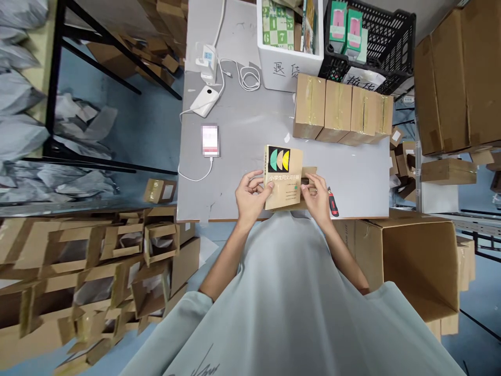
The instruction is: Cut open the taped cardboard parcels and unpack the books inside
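A tan book (282, 175) with green, white and yellow half-circles on its cover lies near the front edge of the grey table (242, 130). It rests on a piece of brown cardboard (311, 172) that shows along its right side. My left hand (250, 196) grips the book's left edge, fingers curled over it. My right hand (318, 198) is closed on the cardboard at the book's right side.
A red box cutter (334, 204) lies just right of my right hand. Several taped cardboard parcels (342, 112) stand in a row behind. A phone (210, 140), power bank (203, 101) and cables lie to the left. An open carton (415, 261) stands at the right; folded boxes pile at the left.
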The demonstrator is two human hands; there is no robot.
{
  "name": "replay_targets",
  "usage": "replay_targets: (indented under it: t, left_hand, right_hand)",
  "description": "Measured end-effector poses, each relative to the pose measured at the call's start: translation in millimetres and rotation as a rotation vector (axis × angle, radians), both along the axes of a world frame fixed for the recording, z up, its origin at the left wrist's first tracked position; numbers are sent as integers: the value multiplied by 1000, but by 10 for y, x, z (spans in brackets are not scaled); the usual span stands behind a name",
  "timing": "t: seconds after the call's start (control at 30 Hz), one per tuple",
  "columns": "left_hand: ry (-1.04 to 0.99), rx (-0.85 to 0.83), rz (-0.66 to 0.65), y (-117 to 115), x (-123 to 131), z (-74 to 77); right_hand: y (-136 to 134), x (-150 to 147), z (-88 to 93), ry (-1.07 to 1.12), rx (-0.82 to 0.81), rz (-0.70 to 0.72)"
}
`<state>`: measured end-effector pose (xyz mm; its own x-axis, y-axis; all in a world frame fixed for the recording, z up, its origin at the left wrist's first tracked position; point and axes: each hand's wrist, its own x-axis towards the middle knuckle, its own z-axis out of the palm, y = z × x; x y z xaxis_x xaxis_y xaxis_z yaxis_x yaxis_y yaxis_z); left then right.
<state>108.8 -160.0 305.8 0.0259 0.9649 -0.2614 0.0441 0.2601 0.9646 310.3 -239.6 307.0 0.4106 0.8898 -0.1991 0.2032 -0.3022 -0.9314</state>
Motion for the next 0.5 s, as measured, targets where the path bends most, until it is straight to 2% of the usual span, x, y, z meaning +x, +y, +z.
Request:
replay_targets:
  t: [0.1,0.17,0.27,0.33,0.43,0.5]
  left_hand:
    - [149,133,46,-114,94,81]
    - [250,223,8,-205,138,127]
    - [342,312,-98,-336,199,173]
    - [337,329,-171,-405,241,198]
    - [223,307,-303,-438,260,236]
    - [187,291,-302,-381,204,250]
  right_hand:
    - [12,-251,75,106,32,57]
    - [33,-401,116,215,45,81]
    - [78,-543,140,274,50,35]
    - [102,-566,132,268,58,-36]
    - [108,-491,108,258,74,-118]
    - [89,-387,107,256,60,-103]
